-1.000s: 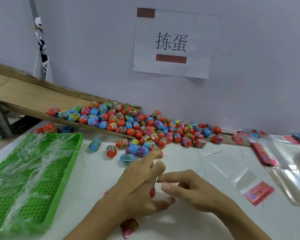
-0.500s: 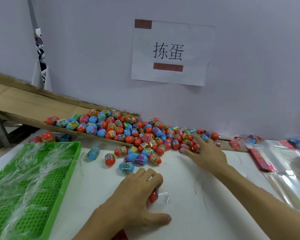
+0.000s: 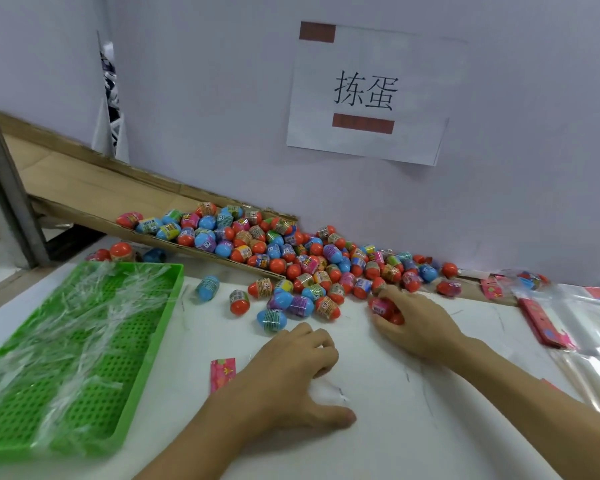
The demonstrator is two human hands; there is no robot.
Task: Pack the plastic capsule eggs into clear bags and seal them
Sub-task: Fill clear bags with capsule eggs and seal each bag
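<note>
green perforated tray [image 3: 146, 344] at the left of the white bench [image 3: 413, 427], strewn with thin clear plastic strips [image 3: 70, 327]. sloping cardboard chute [image 3: 94, 188] against the wall, its low end packed with capsule eggs [image 3: 291, 258] that spill out into a heap on the bench. eggs two-toned: orange, blue, purple and pink halves, each banded with a printed shrink label; a few loose ones lying apart, such as a blue egg [image 3: 207, 287] near the tray's far corner.

right hand [image 3: 416, 323] at the near edge of the heap, fingers curled around a small cluster of eggs [image 3: 383, 308], pink and orange showing beneath them. left hand [image 3: 291, 379] knuckles-up on the bench, fingers bent over a clear bag [image 3: 326, 389], pinning its crinkled film; thumb stretched out flat to the right. pink header card [image 3: 222, 373] poking out just left of that hand.

stack of clear bags [image 3: 589, 348] at far right, with more pink cards [image 3: 544, 323] beside it. paper sign [image 3: 368, 95] taped to the wall above.
</note>
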